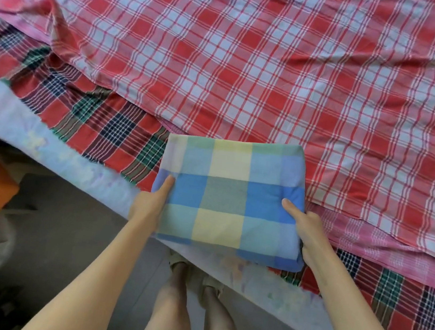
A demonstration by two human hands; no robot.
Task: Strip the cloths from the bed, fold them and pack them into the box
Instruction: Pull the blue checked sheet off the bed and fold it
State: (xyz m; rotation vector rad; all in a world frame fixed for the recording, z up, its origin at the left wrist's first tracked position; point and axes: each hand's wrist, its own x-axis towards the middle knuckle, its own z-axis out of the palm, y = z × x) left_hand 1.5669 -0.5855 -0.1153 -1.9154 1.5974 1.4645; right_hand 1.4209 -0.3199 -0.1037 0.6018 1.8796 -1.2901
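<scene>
At bed edge (71,161), we hold folded blue-and-yellow blanket (231,197) by both sides: left hand (149,205) and right hand (310,233) grip it, thumbs on top, fingers hidden beneath. Folding looks done. Next, we judge: lift, carry to box. Behind it, red check sheet (253,58) lies spread, unfolded.

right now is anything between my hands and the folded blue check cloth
Nothing visible does: the left hand and right hand grip the folded blue check cloth by its sides, thumbs on top.
</scene>
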